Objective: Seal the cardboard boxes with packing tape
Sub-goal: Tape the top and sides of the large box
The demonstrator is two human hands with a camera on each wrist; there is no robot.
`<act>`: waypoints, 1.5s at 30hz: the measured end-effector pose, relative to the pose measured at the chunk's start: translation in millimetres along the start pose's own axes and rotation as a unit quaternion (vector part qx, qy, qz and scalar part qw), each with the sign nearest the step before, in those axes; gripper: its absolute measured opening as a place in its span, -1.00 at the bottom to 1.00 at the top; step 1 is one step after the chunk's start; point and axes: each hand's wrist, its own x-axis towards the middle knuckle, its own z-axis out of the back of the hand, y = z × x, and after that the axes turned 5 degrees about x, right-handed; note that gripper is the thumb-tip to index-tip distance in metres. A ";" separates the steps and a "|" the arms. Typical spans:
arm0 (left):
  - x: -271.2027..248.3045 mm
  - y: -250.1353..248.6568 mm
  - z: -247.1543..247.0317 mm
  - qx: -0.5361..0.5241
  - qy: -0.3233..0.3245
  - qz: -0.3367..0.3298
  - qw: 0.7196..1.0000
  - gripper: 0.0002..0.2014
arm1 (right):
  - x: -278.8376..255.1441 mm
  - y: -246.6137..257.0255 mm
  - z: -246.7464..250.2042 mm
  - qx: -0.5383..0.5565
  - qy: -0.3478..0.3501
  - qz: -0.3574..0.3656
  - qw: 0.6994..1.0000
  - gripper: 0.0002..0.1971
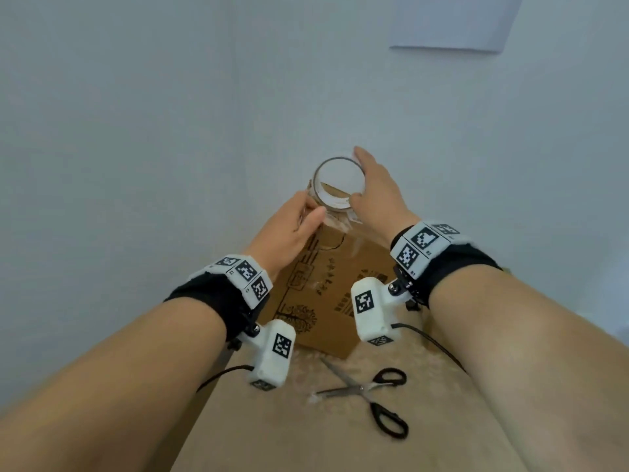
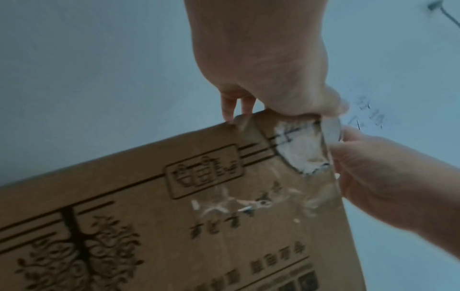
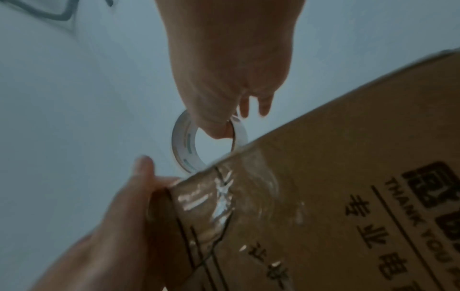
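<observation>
A brown printed cardboard box (image 1: 326, 294) lies on the beige table, its far end at the table's edge. My right hand (image 1: 366, 178) grips a roll of clear packing tape (image 1: 338, 183) just past that end, thumb inside the core (image 3: 180, 141) and fingers outside. A strip of clear tape (image 2: 248, 202) runs from the roll onto the box top, wrinkled and shiny. My left hand (image 1: 308, 212) grips the far end of the box, fingers curled over the edge (image 2: 229, 112) and the thumb on the tape.
Black-handled scissors (image 1: 371, 393) lie open on the table (image 1: 306, 437) just in front of the box. A pale wall stands close behind the box's far end. Cables trail from both wrist cameras across the table.
</observation>
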 end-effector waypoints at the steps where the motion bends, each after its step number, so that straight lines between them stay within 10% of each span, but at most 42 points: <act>1: 1.6 0.2 5.8 -0.002 -0.023 0.020 1.000 -0.77 | 3.1 6.0 -5.7 -0.004 0.017 0.010 1.000 -0.25; 13: 10.0 49.8 58.4 -0.080 0.064 0.232 0.967 -0.67 | 36.3 54.4 -67.2 0.123 0.119 -0.060 0.983 -0.42; 28: 23.5 51.6 62.3 0.087 0.159 0.237 0.954 -0.56 | 54.1 22.5 -23.2 -0.020 0.161 0.084 0.983 -0.59; 36: 40.5 25.1 48.7 0.400 0.270 0.161 0.861 -0.45 | 36.6 12.9 -32.6 0.104 0.121 -0.065 0.985 -0.26; 45: 33.8 23.3 50.6 0.347 0.279 0.168 0.879 -0.38 | 44.4 21.1 -41.7 0.144 0.053 -0.023 0.988 -0.61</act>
